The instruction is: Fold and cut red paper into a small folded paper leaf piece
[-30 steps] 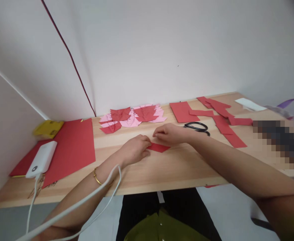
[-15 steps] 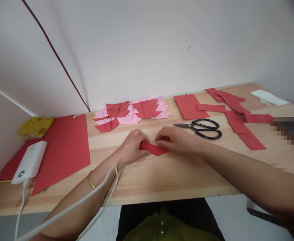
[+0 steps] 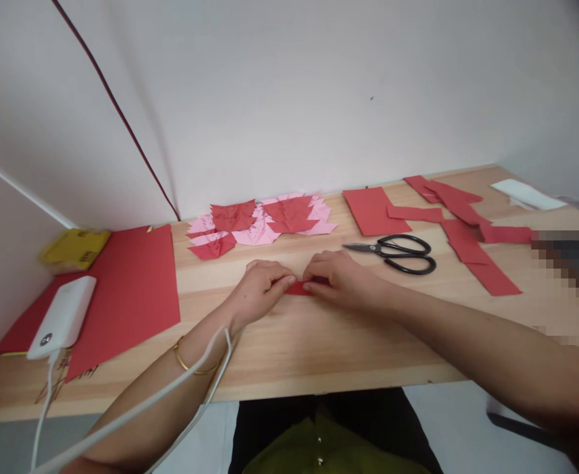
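Between my two hands is a small piece of red paper [image 3: 297, 288], mostly covered by my fingers, with only a narrow strip showing. My left hand [image 3: 264, 284] pinches its left end, thumb in front and fingers behind. From the other side, my right hand [image 3: 336, 276] is closed on the right end in the same way. Black-handled scissors [image 3: 393, 252] lie just beyond my right hand, blades pointing left. Behind my hands sit several folded red and pink paper pieces [image 3: 289, 214] with jagged edges.
Large red sheets [image 3: 136, 296] lie at left under a white power bank [image 3: 62, 319] and a yellow packet [image 3: 75, 250]. Its white cable [image 3: 136, 401] crosses my left forearm. A red rectangle [image 3: 376, 209] and several red strips [image 3: 487, 260] lie at right near white paper [image 3: 526, 194].
My hands have come closer together on the red paper. Its pointed lower edge no longer shows, and a narrower strip is visible now. The scissors and other papers stay put.
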Demonstrator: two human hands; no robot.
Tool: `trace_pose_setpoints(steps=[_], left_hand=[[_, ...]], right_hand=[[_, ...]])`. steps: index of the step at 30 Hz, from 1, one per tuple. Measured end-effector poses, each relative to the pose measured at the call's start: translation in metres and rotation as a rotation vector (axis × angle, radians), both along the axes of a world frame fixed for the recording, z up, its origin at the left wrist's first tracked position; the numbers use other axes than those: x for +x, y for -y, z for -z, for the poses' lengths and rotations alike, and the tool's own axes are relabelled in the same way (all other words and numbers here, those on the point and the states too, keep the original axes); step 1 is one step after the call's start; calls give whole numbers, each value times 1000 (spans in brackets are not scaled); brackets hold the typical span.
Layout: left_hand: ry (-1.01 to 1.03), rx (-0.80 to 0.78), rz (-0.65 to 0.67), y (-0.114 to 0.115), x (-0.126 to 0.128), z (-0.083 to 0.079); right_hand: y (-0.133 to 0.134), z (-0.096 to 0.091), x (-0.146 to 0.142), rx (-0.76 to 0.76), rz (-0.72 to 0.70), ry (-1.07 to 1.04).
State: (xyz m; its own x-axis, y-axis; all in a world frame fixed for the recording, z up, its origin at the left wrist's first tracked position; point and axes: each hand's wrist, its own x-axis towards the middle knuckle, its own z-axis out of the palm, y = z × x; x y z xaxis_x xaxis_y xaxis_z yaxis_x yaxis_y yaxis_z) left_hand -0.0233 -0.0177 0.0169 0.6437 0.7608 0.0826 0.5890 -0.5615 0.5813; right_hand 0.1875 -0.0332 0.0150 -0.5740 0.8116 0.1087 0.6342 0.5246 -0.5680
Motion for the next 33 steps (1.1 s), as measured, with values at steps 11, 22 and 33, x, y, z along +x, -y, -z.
trace_pose_setpoints(steps=[11, 22, 33], left_hand=[[630, -495, -360, 12, 13, 2], [741, -582, -353, 14, 18, 7], [612, -387, -353, 14, 16, 3]], right_hand=[[-4, -13, 3, -237, 288, -707], [2, -8, -4, -356, 144, -445], [-1, -4, -2, -362, 66, -516]])
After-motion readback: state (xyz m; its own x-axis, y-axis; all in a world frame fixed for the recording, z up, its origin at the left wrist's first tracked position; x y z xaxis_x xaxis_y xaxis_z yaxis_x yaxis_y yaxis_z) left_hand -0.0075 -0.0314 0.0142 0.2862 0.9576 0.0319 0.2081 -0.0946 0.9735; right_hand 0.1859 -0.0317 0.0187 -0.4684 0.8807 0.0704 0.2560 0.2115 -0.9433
